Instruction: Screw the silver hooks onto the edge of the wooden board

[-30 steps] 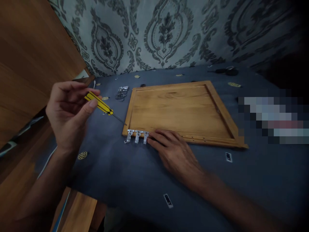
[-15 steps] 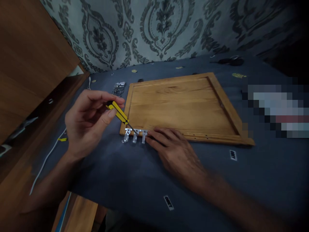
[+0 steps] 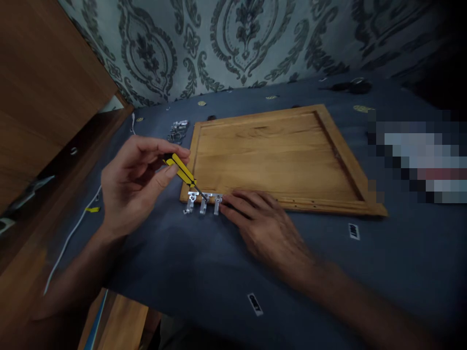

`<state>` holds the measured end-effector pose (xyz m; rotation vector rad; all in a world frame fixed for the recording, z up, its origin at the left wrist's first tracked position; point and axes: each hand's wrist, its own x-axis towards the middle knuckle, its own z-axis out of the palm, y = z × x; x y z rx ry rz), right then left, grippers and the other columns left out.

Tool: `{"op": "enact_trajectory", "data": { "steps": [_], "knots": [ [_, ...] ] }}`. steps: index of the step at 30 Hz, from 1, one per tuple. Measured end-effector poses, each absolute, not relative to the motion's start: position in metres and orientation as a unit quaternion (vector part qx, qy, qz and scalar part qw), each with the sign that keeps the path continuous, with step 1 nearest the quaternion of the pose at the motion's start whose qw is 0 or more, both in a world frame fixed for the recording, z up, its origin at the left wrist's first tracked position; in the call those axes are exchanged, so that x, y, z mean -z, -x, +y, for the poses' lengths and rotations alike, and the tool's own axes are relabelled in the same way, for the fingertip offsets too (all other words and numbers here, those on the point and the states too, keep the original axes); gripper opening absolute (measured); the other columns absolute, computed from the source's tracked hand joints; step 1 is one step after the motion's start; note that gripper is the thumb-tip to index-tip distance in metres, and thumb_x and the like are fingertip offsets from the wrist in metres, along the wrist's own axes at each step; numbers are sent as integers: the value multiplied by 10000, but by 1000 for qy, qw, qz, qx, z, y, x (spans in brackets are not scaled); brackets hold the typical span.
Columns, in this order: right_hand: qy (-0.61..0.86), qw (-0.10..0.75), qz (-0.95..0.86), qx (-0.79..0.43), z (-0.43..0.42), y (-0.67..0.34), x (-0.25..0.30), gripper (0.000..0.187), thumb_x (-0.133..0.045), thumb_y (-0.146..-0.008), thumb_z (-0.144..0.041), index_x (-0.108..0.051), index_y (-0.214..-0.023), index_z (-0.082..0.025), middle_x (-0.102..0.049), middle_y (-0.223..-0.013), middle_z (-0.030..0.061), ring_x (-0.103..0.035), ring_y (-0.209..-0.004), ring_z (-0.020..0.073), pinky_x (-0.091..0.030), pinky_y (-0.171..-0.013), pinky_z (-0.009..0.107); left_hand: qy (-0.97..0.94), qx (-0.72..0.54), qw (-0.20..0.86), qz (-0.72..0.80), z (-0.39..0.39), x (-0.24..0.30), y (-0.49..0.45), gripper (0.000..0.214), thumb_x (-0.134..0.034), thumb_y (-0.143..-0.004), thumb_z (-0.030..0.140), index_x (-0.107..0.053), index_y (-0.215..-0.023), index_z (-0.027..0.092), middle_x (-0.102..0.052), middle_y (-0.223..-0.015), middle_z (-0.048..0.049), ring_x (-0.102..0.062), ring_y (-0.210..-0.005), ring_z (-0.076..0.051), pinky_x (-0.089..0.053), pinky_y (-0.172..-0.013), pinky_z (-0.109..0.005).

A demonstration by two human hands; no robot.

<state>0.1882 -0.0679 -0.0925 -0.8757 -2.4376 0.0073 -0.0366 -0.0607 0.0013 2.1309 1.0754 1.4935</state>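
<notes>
Left hand point(image 3: 131, 184): screwdriver point(image 3: 183, 170) at hook rail point(image 3: 203, 206), panel point(image 3: 255, 155) edge; cloth point(image 3: 182, 272) around.

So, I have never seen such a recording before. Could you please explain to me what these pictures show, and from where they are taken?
There is no machine here, just a person's bare hands, seen by a camera worn on the head, looking forward and down. The left hand holds a yellow-and-black screwdriver, its tip at the middle of three metal hooks. The right hand rests at the near edge of a wooden panel. Small metal parts lie beyond, on the dark blue cover.
</notes>
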Motion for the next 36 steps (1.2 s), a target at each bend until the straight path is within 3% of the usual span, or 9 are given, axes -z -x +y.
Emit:
{"op": "enact_trajectory", "data": {
  "steps": [12, 19, 24, 27, 32, 36],
  "knots": [
    [329, 262, -907, -1, -68, -188, 93, 381, -521, -860, -18, -705, -1139, -201, -746, -1177, 55, -605, -1111, 262, -475, -916, 420, -736, -549, 177, 354, -59, -1, 42, 310, -686, -867, 27, -701, -1096, 235, -742, -1051, 28, -717, -1000, -136, -617, -875, -260],
    [323, 279, -904, 7, -68, -189, 95, 393, -525, -832, -3, -702, -1128, -191, -743, -1186, 54, -604, -1117, 265, -472, -943, 420, -681, -594, 8, 429, -50, 1, 75, 218, -761, -839, 128, -691, -1016, 234, -730, -971, 48, -709, -925, -109, -598, -829, -261],
    [315, 291, -903, 17, -66, -189, 96, 388, -503, -846, 6, -708, -1103, -200, -757, -1154, 42, -628, -1082, 249, -493, -914, 407, -686, -488, -101, 529, -47, 28, 109, 131, -722, -872, 261, -647, -962, 202, -672, -935, 5, -684, -886, -131, -594, -756, -250],
    [320, 295, -900, 12, -67, -188, 96, 397, -512, -830, 13, -710, -1099, -200, -759, -1145, 45, -626, -1092, 245, -498, -920, 408, -741, -368, -149, 541, -55, 44, 121, 54, -634, -930, 248, -611, -948, 203, -646, -929, -8, -649, -868, -135, -555, -751, -251],
    [329, 279, -902, -2, -68, -188, 94, 418, -508, -841, 3, -706, -1140, -210, -749, -1178, 42, -617, -1129, 245, -500, -954, 422, -811, -269, -83, 514, -73, 59, 128, 101, -557, -971, 275, -615, -927, 205, -621, -866, -14, -617, -790, -142, -513, -716, -252],
    [335, 258, -906, -16, -69, -188, 92, 446, -504, -854, -10, -700, -1176, -249, -739, -1208, 34, -612, -1155, 248, -494, -972, 448, -835, -234, -49, 495, -74, 52, 121, 130, -533, -990, 294, -636, -1013, 217, -664, -922, -21, -615, -864, -173, -500, -806, -297]
  ]
}}
